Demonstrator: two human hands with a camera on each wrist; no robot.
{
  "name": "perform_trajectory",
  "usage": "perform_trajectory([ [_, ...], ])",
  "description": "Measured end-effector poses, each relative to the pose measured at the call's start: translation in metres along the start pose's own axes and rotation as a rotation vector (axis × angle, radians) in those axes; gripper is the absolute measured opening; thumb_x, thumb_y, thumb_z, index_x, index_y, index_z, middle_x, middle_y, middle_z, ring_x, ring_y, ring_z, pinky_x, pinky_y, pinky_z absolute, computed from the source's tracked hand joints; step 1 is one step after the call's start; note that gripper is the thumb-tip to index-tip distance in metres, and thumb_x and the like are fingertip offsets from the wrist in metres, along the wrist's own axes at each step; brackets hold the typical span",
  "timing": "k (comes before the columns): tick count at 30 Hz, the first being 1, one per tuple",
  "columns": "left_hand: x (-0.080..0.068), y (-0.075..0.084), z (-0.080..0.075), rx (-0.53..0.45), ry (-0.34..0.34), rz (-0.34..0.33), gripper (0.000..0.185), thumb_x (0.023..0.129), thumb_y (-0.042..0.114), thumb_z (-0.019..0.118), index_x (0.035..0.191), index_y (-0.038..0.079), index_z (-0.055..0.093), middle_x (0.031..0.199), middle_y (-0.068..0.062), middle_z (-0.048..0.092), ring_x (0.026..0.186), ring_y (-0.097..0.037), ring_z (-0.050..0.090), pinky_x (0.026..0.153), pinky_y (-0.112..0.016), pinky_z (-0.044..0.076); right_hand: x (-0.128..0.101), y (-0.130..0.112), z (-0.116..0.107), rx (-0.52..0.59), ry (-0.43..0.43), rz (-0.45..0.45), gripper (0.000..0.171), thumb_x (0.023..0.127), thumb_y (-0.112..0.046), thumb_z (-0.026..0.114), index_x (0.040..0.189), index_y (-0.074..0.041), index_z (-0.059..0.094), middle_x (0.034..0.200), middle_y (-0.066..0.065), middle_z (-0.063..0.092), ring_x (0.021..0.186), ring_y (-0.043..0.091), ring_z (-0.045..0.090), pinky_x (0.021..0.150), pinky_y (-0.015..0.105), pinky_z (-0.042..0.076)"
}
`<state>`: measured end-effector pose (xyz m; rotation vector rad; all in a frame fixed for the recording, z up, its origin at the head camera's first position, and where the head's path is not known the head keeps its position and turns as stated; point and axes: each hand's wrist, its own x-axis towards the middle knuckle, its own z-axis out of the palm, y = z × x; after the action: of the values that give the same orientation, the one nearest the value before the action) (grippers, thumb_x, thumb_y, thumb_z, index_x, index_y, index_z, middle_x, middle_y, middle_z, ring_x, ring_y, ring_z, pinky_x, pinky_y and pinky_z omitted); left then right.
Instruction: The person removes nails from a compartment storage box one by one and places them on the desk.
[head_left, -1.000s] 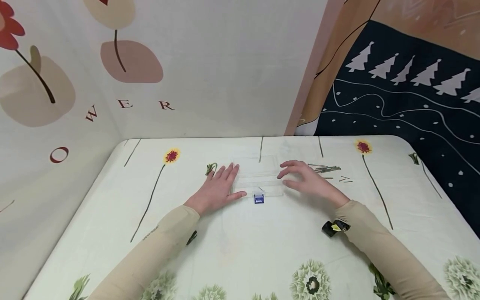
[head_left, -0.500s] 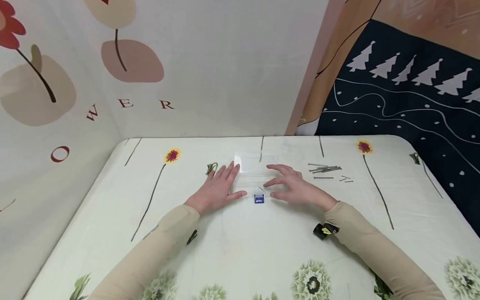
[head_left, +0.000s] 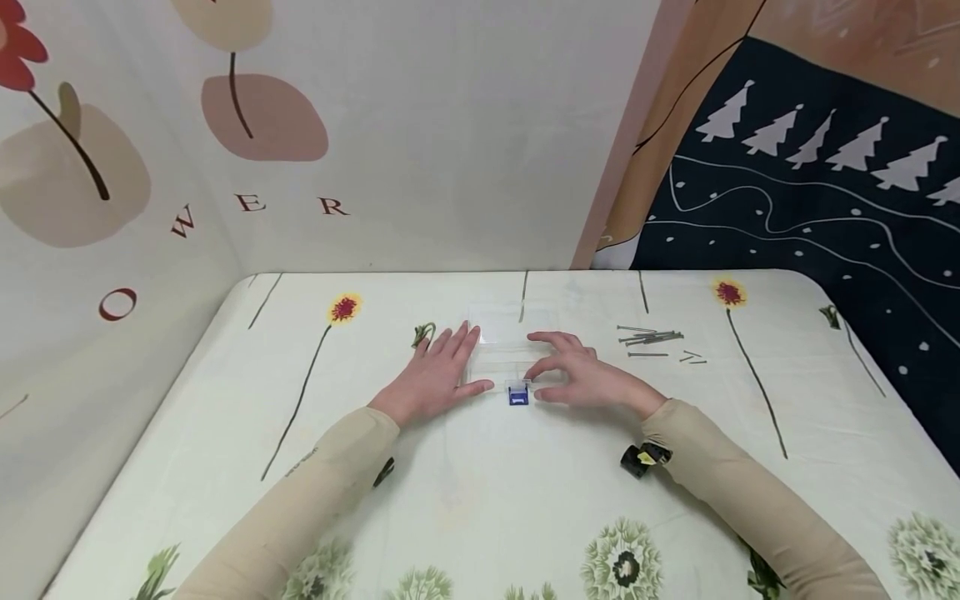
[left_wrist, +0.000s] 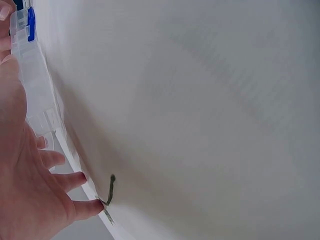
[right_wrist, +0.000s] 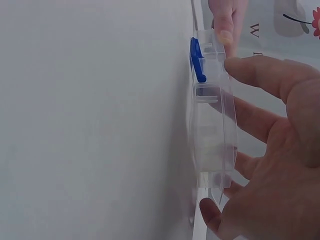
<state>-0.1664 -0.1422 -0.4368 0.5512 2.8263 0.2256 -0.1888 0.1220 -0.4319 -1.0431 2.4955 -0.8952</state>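
Note:
A clear plastic box (head_left: 495,368) with a blue latch (head_left: 518,394) on its near side lies on the table. A flat clear panel (head_left: 501,325) extends behind it like a folded-back lid. My left hand (head_left: 432,372) rests along the box's left side, fingers extended and thumb at the near edge. Over the right part of the box is my right hand (head_left: 581,375), fingers bent and spread downward. In the right wrist view its thumb (right_wrist: 250,67) is at the box's upper rim, and the other fingers overlap the box's far side. No held object shows between them.
To the right lie a bundle of long nails (head_left: 652,337), one separate nail (head_left: 647,355) and several short nails (head_left: 692,358). A flower-printed cloth (head_left: 450,500) covers the table. A printed curtain (head_left: 450,167) hangs along the back edge.
My right hand has moved left and inward from beside the box to over its right part, its fingers lowering. My left hand has stayed put.

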Motion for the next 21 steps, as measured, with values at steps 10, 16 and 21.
perform_trajectory([
  [10,0.0,0.0,0.0002,-0.007,0.011,0.005,0.093,0.092,0.069,0.039,0.156,0.01,0.006,0.161,-0.01,0.006,0.145,-0.034,0.01,0.112,-0.059,0.009,0.002,-0.0018,-0.0005,0.006,-0.007,0.032,0.014,0.083,-0.016,0.071,0.097,-0.016,0.073,0.15,0.014,0.032,0.138,0.041,0.019,0.097,0.066,0.022],
  [16,-0.0003,0.0001,0.0003,-0.009,0.004,0.007,0.093,0.092,0.07,0.037,0.156,0.011,0.007,0.161,-0.008,0.004,0.145,-0.034,0.009,0.112,-0.059,0.008,-0.0022,0.002,-0.0048,0.028,-0.008,0.005,0.013,0.083,-0.009,0.064,0.091,-0.015,0.073,0.15,0.014,0.034,0.138,0.039,0.021,0.101,0.066,0.021],
  [21,-0.0005,-0.0003,0.0005,-0.009,0.013,0.011,0.092,0.092,0.069,0.039,0.156,0.009,0.01,0.161,-0.01,0.007,0.145,-0.035,0.01,0.111,-0.06,0.009,-0.0028,0.0053,-0.0059,0.055,-0.014,-0.017,0.017,0.084,-0.005,0.06,0.092,-0.013,0.072,0.15,0.015,0.033,0.139,0.037,0.021,0.107,0.059,0.019],
])
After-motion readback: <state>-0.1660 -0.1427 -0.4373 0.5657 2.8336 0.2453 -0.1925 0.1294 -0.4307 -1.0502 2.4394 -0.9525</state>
